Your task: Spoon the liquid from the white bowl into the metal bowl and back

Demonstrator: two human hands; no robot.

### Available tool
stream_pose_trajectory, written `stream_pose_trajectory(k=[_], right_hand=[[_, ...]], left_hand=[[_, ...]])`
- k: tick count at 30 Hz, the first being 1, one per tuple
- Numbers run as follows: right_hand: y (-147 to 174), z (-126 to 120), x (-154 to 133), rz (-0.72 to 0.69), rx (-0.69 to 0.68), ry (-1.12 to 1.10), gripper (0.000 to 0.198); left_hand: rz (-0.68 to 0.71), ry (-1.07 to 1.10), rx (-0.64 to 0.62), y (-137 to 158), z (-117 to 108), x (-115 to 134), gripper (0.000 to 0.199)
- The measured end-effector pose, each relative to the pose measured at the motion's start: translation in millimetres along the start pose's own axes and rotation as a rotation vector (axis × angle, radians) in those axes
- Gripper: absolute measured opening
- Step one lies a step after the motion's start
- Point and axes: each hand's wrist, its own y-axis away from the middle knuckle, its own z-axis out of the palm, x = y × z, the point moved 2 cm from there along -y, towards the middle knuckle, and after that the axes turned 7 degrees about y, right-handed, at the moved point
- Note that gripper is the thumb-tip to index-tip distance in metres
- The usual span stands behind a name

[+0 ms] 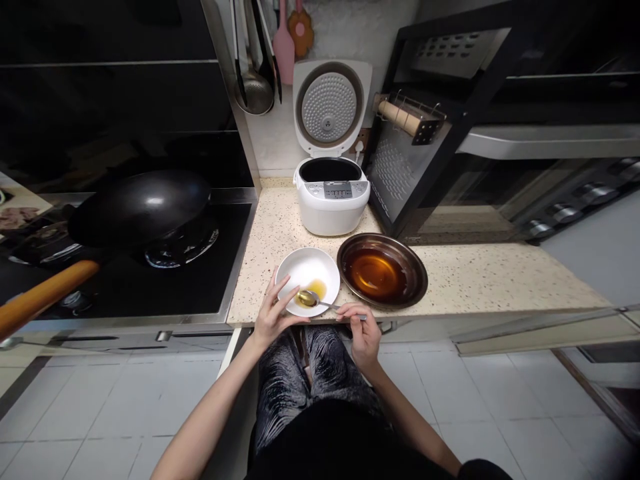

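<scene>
Steadying the white porcelain-like bowl [300, 265] with my left hand [273, 321], I have my fingers spread over its left rim and my thumb along the front. My right hand [366, 335] is closed on the handle of a metal spoon [329, 305], whose tip sits inside the bowl over a shallow pool of yellow liquid [319, 288]. The bowl is just below the frame's centre, close to the front edge of the speckled countertop [493, 275].

That edge worries me most: a downward push of the spoon on the near rim could tip the bowl towards my lap if my left grip slackened. A brisk stir might also flick drops over the low side.

Right of centre, the metal basin [417, 273] of amber liquid [374, 272] stands right beside the bowl; I cannot tell whether they touch. A sideways knock from my right hand could set it slopping. Above both, the rice cooker [331, 219] stands with its lid raised, so stray splashes could reach it.
</scene>
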Motion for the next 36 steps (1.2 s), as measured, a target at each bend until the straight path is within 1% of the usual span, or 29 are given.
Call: stream_pose_trajectory(k=[4,8,16,21,27,36], right_hand=[[2.0,7.2,3.2,0.056,0.033,-0.051,0.021],[1.9,12.5,6.0,0.082,0.055,-0.084,0.020],[-0.2,15.1,2.2,0.063,0.079,-0.064,0.021],[-6.8,9.8,-8.5,0.037,0.108,-0.058,0.019],[-17.9,0.2,-21.2,0.015,0.181,-0.028,0.019],[-36.9,-27.0,-26.6,0.004,0.314,-0.046,0.016]], left_hand=[[-0.009,0.005,-0.005,0.8,-0.1,-0.1,0.080],[-0.021,0.016,-0.004,1.5,0.0,-0.2,0.081],[-0.033,0.015,-0.008,1.2,-0.4,-1.0,0.082],[-0.046,0.004,-0.015,3.9,-0.2,-3.1,0.082],[-0.062,0.000,-0.015,6.5,0.6,-5.1,0.080],[-0.041,-0.002,0.000,3.7,0.4,-3.5,0.081]])
